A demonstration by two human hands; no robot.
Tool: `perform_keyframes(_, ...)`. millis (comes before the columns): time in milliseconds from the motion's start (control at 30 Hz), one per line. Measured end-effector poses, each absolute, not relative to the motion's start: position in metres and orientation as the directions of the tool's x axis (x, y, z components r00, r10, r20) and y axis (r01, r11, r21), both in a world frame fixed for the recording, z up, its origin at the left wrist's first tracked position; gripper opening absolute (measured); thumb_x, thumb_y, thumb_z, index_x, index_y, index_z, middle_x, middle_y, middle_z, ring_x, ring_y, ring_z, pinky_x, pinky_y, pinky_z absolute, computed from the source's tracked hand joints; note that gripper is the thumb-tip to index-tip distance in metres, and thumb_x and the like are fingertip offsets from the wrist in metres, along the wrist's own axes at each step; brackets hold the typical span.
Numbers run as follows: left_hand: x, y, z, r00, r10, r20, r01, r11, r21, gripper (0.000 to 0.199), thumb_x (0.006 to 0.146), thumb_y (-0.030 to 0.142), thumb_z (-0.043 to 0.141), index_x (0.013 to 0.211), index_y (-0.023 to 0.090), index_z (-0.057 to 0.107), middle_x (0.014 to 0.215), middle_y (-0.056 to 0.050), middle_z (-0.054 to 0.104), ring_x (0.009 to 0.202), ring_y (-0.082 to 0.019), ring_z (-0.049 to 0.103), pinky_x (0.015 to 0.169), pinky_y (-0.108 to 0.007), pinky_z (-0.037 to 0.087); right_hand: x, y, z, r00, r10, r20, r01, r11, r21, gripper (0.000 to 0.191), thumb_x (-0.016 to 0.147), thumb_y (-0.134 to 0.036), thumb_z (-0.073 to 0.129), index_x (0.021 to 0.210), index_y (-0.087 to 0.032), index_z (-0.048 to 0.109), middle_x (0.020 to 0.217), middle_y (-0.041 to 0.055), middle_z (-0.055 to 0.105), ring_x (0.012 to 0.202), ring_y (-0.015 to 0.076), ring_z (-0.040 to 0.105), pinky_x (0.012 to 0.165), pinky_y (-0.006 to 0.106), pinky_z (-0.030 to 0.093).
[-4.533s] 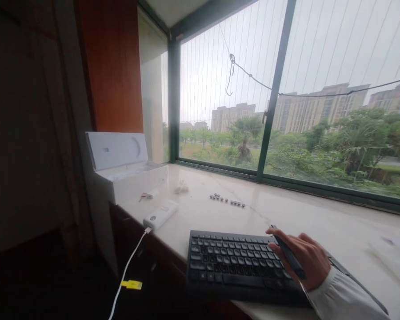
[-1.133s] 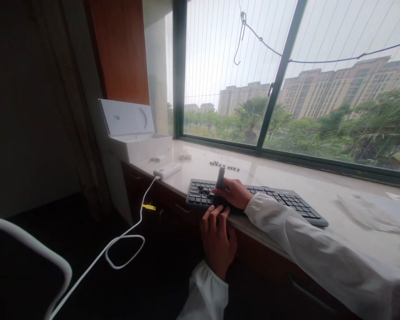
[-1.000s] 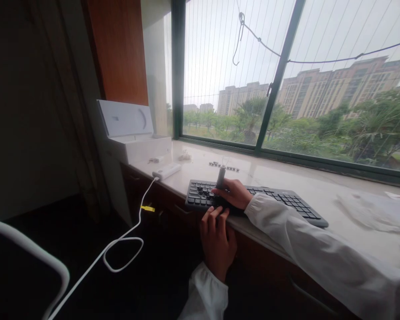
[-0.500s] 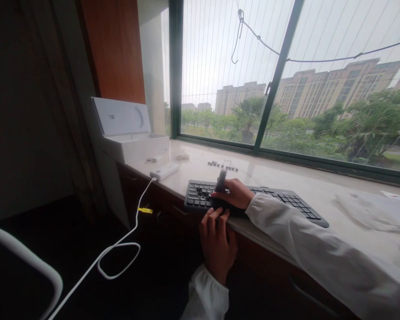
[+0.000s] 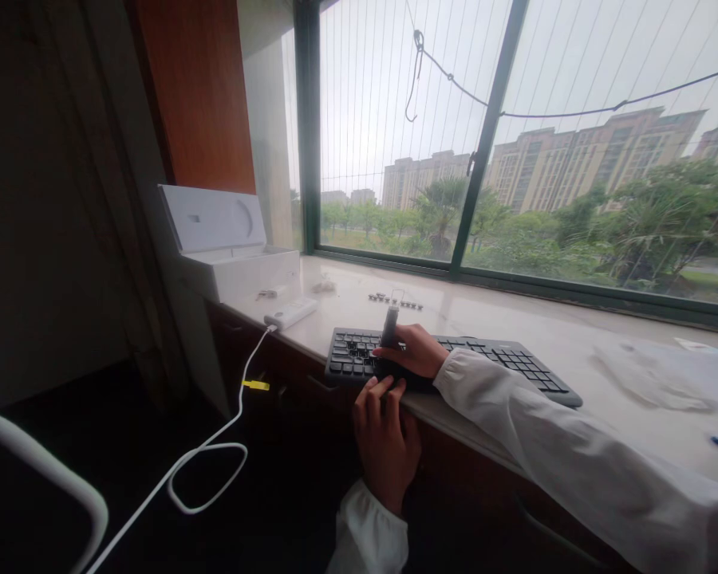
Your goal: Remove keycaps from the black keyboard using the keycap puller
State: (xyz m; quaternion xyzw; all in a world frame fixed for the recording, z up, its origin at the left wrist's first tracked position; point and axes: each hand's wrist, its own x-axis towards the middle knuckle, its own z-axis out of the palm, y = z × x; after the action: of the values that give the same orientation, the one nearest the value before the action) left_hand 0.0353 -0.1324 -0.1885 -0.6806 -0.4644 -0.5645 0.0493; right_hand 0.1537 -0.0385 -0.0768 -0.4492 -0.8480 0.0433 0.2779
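Observation:
A black keyboard [image 5: 514, 363] lies along the front edge of the white counter, and some of its left-hand keys look to be off. My right hand [image 5: 417, 349] is closed round a dark upright tool [image 5: 390, 323], whose lower end is hidden over the keyboard's keys. My left hand [image 5: 386, 434] rests its fingertips on the keyboard's front edge, fingers somewhat spread, with nothing seen in it. Behind the keyboard stands a row of small dark keycaps [image 5: 412, 305], with a thin wire piece [image 5: 398, 293] beside them.
An open white box [image 5: 239, 273] stands at the counter's left end. Near it lie a white power bank [image 5: 292, 312] with a white cable [image 5: 207, 441] hanging down, and a small clear bag [image 5: 324, 284]. Clear plastic [image 5: 652, 379] lies at the right, below the window.
The view has shifted slightly, so everything sits a little further left and lower. Both hands keep nearly the same place on the keyboard, and the tool stays in my right hand.

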Motion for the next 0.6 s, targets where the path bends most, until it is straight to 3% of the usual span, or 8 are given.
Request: perform_keyframes(600,0.0357,-0.1352,-0.1848,-0.075,0.611,0.788,0.658,-0.563,0.5,0.042,0.085,0.006,0.051,0.122,0.024,0.057,0.123,-0.006,0.056,0.127,-0.024,0.043,0.107,-0.045,0.037,0.155,-0.0355,-0.0756,-0.452,0.788,0.418,0.74,0.593,-0.318,0.04,0.083,-0.057,0.059,0.074,-0.017,0.058,0.063,-0.0008,0.056,0.057,0.0107,0.045,0.056,0.025,0.034)
